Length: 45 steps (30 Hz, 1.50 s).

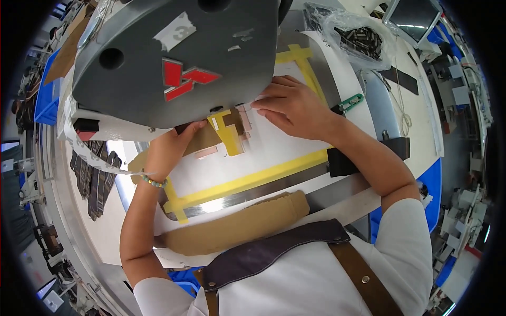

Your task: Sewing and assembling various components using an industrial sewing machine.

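Observation:
My left hand reaches in under the dark grey machine head. Its thumb and fingers close on a small dark strip, partly hidden by the machine. Right of the machine head, my right hand is closed in a pinch by a pink piece; what its fingertips hold is too small to make out. Between the hands sits a yellow plate under the machine, next to a brown cardboard piece. Beneath them lies a white work surface edged with yellow tape.
Dark strips hang in a bundle at the left. Green-handled snips lie right of my right hand. Behind them is a clear bag of dark pieces. A brown padded edge runs before my apron; a black block stands beneath my right forearm.

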### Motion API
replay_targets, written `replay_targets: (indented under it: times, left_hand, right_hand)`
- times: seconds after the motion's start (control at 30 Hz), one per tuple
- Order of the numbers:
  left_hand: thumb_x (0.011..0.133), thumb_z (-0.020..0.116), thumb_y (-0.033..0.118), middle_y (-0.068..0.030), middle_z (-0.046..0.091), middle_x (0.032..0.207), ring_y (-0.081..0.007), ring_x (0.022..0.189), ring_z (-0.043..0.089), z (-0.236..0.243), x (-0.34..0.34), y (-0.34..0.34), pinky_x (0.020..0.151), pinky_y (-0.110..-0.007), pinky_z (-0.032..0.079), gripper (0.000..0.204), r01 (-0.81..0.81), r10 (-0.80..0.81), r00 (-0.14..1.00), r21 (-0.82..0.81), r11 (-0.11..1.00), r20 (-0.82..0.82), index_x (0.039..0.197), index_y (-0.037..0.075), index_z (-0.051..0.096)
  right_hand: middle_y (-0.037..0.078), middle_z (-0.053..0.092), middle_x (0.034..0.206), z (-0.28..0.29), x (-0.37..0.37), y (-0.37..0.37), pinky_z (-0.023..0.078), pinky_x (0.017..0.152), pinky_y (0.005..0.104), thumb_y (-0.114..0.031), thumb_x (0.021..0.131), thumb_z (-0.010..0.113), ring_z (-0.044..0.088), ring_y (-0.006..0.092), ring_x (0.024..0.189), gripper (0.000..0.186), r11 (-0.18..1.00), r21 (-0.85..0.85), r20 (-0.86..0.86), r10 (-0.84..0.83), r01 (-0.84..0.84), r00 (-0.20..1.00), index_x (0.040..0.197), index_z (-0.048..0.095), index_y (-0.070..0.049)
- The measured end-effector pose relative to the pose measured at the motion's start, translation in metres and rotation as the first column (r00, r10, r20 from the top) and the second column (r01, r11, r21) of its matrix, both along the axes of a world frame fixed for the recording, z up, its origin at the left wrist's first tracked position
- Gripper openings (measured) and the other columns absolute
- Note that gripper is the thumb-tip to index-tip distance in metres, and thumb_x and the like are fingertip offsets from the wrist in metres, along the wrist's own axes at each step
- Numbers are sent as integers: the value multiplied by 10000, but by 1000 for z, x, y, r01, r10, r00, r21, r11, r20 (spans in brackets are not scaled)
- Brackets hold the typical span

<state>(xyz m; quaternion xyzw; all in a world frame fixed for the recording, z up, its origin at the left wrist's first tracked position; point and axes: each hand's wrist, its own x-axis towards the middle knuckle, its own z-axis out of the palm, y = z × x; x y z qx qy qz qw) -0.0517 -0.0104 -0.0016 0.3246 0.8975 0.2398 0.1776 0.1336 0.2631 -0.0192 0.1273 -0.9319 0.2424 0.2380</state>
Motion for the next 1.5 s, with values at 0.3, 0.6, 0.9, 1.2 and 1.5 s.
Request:
replay_targets:
  times: [0.3,0.6,0.9,1.2,1.5]
  left_hand:
    - [971,850,219,-80,829,975,-107,842,744,-10,3,0,772,-285,568,249,-12,6,999,178,984,31,1119,24,810]
    - [982,836,232,-88,835,1003,-118,862,750,-7,7,3,791,-300,574,251,-44,46,999,106,993,-12,1125,29,802]
    - [978,838,207,-102,826,969,-139,850,770,-13,5,0,777,-295,584,257,-39,41,999,85,996,-24,1132,9,784]
    - [905,853,152,-128,708,1034,-303,893,740,-11,-26,-64,786,-406,589,292,283,-175,905,241,929,-388,1133,13,736]
    - [892,819,106,-123,720,1188,-370,1076,702,43,-107,-215,920,-471,572,326,-186,121,788,-47,981,-603,1210,67,757]
  right_hand:
    - [71,761,1124,5,-2,1,566,993,449,-80,926,805,689,324,1132,164,1000,-6,-60,-2,1,998,1087,804,-50]
    - [63,740,1276,9,3,-9,535,1078,450,-163,944,789,661,288,1247,241,987,55,-6,149,-149,989,1167,788,-71]
    - [60,565,1600,0,5,-15,395,1233,507,-332,990,739,509,294,1453,417,956,180,159,205,-233,966,1337,721,-102]
    - [66,597,1573,22,6,-22,396,1221,512,-269,946,774,544,285,1419,395,957,176,248,184,-231,951,1309,742,-117]
    - [71,621,1541,22,7,-21,421,1214,507,-239,927,796,554,287,1409,359,961,203,283,128,-190,950,1249,762,-83]
